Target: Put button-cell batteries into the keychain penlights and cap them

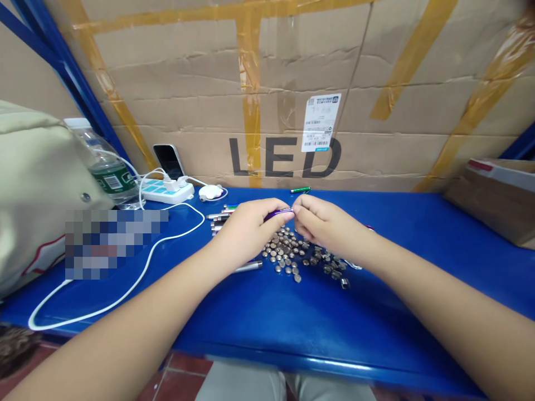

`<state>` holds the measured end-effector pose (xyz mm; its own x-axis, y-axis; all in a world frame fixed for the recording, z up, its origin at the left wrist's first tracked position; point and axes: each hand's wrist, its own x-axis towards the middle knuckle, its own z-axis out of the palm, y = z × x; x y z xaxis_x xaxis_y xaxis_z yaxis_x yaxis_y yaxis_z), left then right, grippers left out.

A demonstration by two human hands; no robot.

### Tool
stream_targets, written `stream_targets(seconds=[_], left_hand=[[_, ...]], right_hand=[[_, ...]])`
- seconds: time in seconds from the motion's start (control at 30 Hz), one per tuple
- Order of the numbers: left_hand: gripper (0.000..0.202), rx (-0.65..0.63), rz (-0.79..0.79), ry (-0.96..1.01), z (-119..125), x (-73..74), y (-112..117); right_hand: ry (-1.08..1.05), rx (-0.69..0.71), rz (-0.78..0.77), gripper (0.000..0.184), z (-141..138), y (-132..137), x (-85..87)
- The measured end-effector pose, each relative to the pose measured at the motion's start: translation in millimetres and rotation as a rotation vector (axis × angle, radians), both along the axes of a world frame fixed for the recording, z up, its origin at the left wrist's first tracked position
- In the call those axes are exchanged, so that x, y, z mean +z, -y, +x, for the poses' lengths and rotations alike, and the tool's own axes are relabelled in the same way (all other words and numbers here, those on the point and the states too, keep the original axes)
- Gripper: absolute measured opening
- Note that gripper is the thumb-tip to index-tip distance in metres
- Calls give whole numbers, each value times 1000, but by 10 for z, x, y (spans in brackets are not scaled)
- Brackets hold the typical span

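Observation:
A slim purple pen (278, 213) lies in my left hand (246, 225), gripped between thumb and fingers with its end toward the right. My right hand (315, 220) is closed in a pinch right at that end; whatever sits between its fingertips is hidden. Under both hands is a spread of small round metal caps (284, 248), with a group of small shiny metal pieces (330, 262) on its right side. Several pens (217, 221) lie behind my left hand, partly covered by it. A silver pen barrel (251, 266) rests below my left wrist.
On the blue table (267, 317), a green pen (301, 190) lies near the large cardboard box (188, 94). A power strip (167, 190), phone (168, 160), white cable (146, 273), bottle (111, 175) and beige bag (37, 184) occupy the left. An open carton (493, 203) stands right.

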<state>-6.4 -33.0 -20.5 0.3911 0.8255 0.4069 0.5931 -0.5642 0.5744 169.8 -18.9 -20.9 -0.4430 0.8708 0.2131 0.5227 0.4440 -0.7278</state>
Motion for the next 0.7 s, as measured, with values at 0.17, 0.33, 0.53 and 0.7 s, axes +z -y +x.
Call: stream_targets(seconds=[0.17,0.33,0.53,0.7], left_hand=[[31,-53,-156,10,-53,89,14],[40,-88,-350,28,-105,119,21],[22,80,33,-171,-45,46,10],[19,12,217,-201,-35,38,2]], right_hand=[[91,24,254,21,28,-4,40],[164,96,308,19,68,-11,49],[210,72,190,24,105,-67,17],[85,73,145,24,102,-72,27]])
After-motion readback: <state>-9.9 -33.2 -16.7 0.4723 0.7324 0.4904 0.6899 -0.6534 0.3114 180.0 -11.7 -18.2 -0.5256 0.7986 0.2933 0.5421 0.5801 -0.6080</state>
